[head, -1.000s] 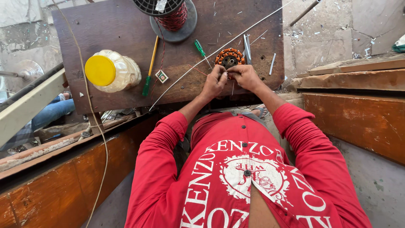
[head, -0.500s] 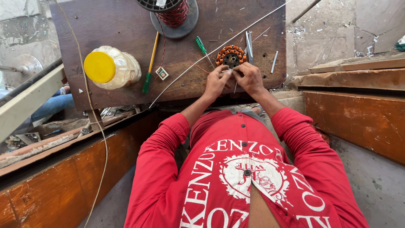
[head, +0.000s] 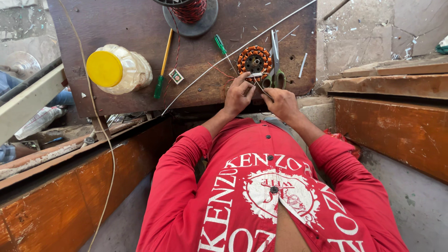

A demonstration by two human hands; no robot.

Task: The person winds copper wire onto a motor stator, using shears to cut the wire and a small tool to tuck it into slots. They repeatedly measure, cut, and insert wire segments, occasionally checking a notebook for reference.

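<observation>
Both hands have drawn back from the wound motor coil (head: 254,59), which lies on the dark board (head: 140,28) just beyond them. Green-handled scissors (head: 275,70) lie touching its right side; a green screwdriver (head: 220,46), yellow-lidded jar (head: 119,69) and wire spool (head: 190,11) lie farther off. Left hand (head: 238,95) pinches a small white strip (head: 255,74); right hand (head: 281,101) pinches a thin wire (head: 261,88), fingers pressed together.

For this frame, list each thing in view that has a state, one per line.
left hand: pinching a thin wire at the stator
right hand: closed on the same thin wire
stator: flat on the board, wound with copper
scissors: lying closed beside the stator
plastic jar: on its side, yellow lid on
wire spool: upright, partly wound
green screwdriver: lying unused
</observation>
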